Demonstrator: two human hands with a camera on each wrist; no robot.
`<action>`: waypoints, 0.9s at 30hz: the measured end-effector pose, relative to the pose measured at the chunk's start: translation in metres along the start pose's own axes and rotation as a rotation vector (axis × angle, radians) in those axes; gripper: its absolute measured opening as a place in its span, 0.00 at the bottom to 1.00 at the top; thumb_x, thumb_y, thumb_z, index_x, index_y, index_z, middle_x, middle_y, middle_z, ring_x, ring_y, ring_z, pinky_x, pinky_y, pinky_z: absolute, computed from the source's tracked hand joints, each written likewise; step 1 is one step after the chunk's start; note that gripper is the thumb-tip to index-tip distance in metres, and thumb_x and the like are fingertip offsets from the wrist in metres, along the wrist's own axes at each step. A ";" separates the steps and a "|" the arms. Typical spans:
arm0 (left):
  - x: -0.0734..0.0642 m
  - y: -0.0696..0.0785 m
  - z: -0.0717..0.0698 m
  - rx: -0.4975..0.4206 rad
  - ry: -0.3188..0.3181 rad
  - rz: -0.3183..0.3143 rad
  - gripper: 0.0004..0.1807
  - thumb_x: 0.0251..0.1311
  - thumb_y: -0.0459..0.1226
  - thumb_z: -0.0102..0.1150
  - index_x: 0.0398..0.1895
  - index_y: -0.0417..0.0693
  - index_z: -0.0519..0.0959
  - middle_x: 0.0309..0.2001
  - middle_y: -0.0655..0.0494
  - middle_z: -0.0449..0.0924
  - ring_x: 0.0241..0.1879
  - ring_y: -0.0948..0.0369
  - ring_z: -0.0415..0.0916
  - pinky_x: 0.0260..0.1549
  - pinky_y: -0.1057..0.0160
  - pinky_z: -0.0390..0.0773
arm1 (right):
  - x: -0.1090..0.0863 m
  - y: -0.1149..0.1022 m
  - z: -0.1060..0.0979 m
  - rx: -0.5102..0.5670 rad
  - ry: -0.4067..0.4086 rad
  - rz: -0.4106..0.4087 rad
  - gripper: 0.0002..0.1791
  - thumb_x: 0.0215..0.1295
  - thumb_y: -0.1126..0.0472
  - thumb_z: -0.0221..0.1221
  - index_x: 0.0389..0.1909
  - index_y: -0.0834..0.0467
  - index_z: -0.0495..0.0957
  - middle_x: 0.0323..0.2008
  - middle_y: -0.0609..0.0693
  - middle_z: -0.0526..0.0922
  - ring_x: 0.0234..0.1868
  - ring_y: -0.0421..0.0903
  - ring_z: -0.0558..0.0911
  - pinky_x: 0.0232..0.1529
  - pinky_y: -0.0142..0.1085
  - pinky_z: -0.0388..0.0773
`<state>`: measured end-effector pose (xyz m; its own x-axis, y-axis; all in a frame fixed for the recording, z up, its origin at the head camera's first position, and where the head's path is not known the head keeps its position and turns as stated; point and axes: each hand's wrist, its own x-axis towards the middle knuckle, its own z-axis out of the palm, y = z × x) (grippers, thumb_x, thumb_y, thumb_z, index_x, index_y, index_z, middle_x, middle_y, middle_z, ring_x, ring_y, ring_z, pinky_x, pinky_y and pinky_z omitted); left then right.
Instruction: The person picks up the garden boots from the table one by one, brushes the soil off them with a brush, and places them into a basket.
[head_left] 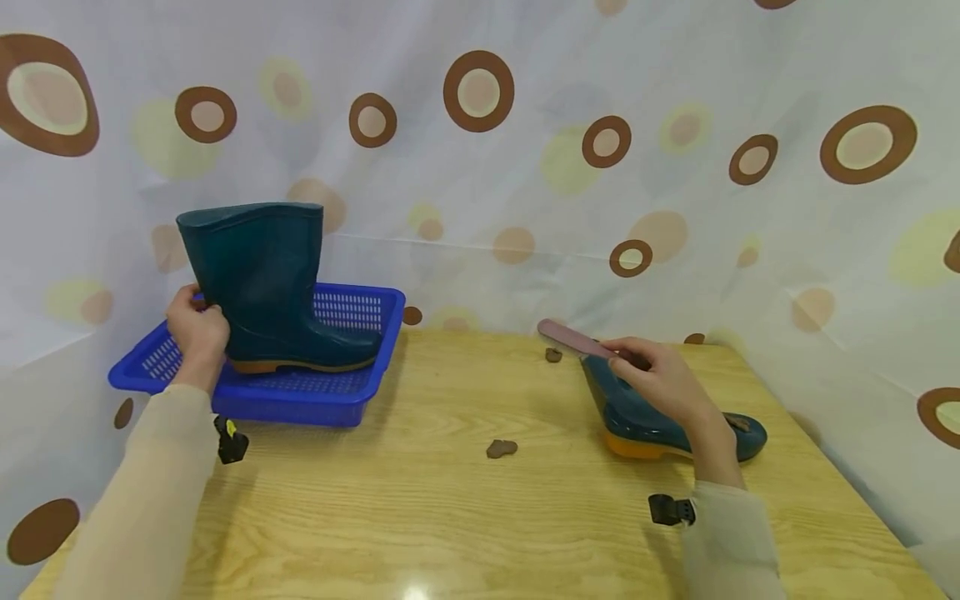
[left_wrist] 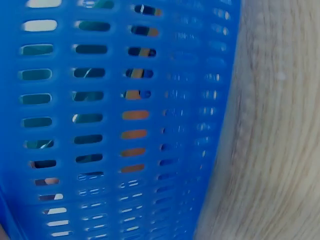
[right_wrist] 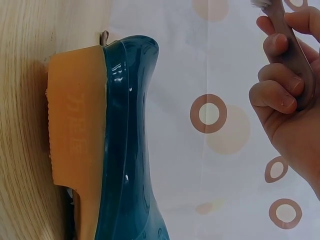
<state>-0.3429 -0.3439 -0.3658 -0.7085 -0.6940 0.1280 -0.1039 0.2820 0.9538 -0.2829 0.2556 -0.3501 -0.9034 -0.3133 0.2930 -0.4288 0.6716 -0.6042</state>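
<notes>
On the left, a dark green rubber boot point(head_left: 262, 275) with a tan sole stands upright in a blue plastic basket point(head_left: 292, 410). My left hand point(head_left: 198, 329) grips the back of its shaft, thumb and fingers around the rear edge. Through the slots of the basket in the left wrist view, parts of the boot show. In my right hand point(head_left: 663, 379) is a brush point(head_left: 573, 337) with a pinkish-brown handle; its white bristles appear in the right wrist view, fingers curled round the handle. Below that hand sits a second green boot point(head_left: 637, 417), with a brown lump point(head_left: 738, 422) on its toe.
Two brown lumps lie on the wooden table point(head_left: 420, 500): one near the middle point(head_left: 502, 448), another farther back point(head_left: 553, 355). A white curtain point(head_left: 420, 183) with brown and yellow circles hangs behind and at both sides.
</notes>
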 end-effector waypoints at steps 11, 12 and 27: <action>-0.001 -0.001 -0.001 0.057 -0.042 0.039 0.29 0.66 0.26 0.34 0.71 0.43 0.65 0.64 0.42 0.69 0.58 0.50 0.66 0.63 0.52 0.68 | -0.001 -0.001 -0.003 -0.002 0.006 -0.005 0.20 0.75 0.56 0.53 0.62 0.58 0.76 0.33 0.52 0.77 0.28 0.43 0.71 0.30 0.35 0.68; -0.002 -0.002 -0.002 0.058 -0.048 0.042 0.29 0.66 0.26 0.34 0.71 0.42 0.64 0.65 0.41 0.68 0.59 0.49 0.66 0.65 0.52 0.67 | -0.001 -0.002 -0.003 -0.002 0.005 -0.005 0.20 0.75 0.56 0.53 0.62 0.59 0.76 0.33 0.52 0.77 0.28 0.43 0.71 0.30 0.35 0.68; -0.003 0.004 -0.015 0.126 -0.198 0.065 0.34 0.65 0.28 0.35 0.75 0.32 0.48 0.75 0.32 0.53 0.73 0.38 0.53 0.71 0.41 0.56 | -0.002 -0.002 -0.003 0.004 -0.009 0.004 0.20 0.75 0.56 0.52 0.62 0.59 0.75 0.33 0.52 0.77 0.28 0.43 0.71 0.30 0.35 0.68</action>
<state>-0.3304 -0.3507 -0.3578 -0.8381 -0.5320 0.1207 -0.1310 0.4111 0.9021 -0.2797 0.2565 -0.3474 -0.9050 -0.3170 0.2837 -0.4254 0.6701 -0.6083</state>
